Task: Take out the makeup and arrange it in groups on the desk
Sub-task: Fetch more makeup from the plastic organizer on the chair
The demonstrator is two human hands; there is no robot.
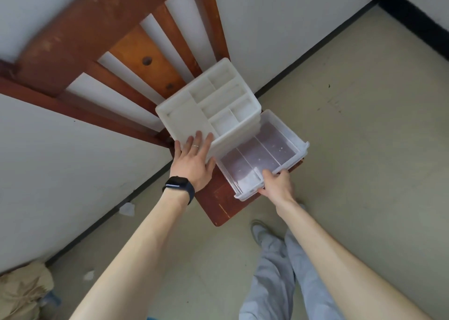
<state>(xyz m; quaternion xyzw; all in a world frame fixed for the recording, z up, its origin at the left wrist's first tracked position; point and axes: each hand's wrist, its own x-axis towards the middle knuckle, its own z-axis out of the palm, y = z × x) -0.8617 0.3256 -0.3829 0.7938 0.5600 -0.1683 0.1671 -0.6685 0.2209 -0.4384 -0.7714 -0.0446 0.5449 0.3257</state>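
Your forearms reach up from the bottom of the frame. Your left hand (pixel 194 160), a black watch (pixel 178 186) on its wrist, lies flat with fingers spread on the lower-left corner of the white makeup organizer (pixel 184 118), which sits on the wooden chair (pixel 218 208) at frame centre. Your right hand (pixel 277 185) curls around the front lip of the clear drawer (pixel 262 154), which stands pulled out toward the lower right.

Head-worn view, steeply downward, close.
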